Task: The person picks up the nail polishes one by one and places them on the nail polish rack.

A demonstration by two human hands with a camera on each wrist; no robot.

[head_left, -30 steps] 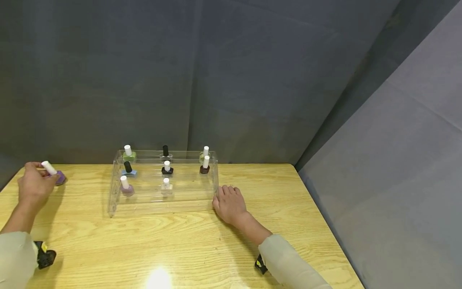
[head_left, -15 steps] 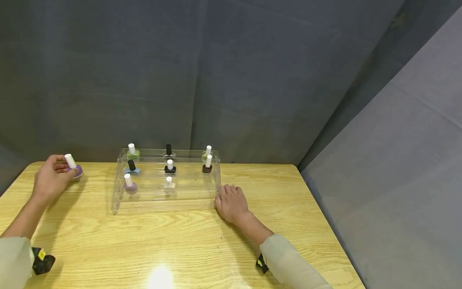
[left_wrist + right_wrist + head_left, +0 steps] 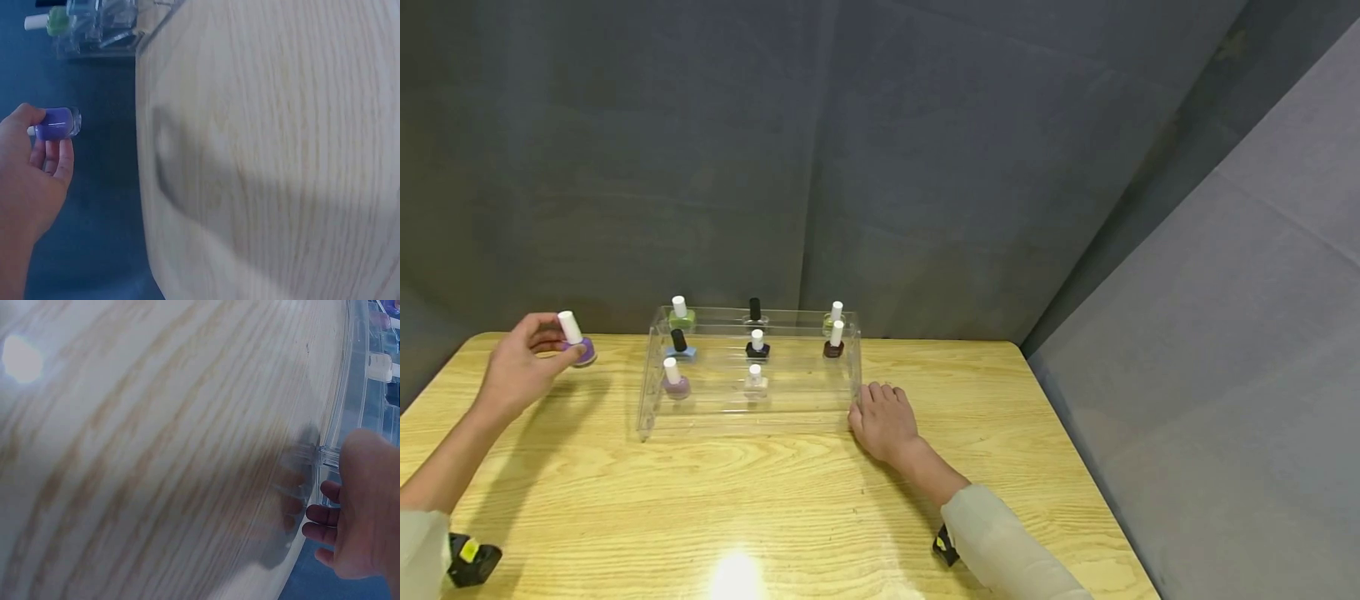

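Note:
My left hand [image 3: 523, 367] pinches a nail polish bottle [image 3: 582, 352], purple with a white cap, above the table, left of the rack. In the left wrist view the bottle [image 3: 57, 124] lies between thumb and fingers, its clear base pointing away. A clear tiered display rack [image 3: 700, 423] stands near the table's back edge. Its right end is held by my right hand [image 3: 886, 425], thumb by the front corner and fingers curled down along the side. The right wrist view shows those curled fingers [image 3: 322, 533] by the rack's end; their exact contact is partly hidden.
Several polish bottles stand on the rack: green [image 3: 682, 319], blue [image 3: 681, 353], lilac [image 3: 677, 387], near-black [image 3: 757, 351], dark red [image 3: 833, 351] and clear [image 3: 756, 386] among them. A dark curtain [image 3: 737, 167] hangs behind the wooden table [image 3: 760, 500]; a grey one [image 3: 1225, 375] hangs right.
My left hand has lifted the purple bottle off the table and carried it right, towards the rack. My right hand keeps its place at the rack's right end. The head view has shifted slightly.

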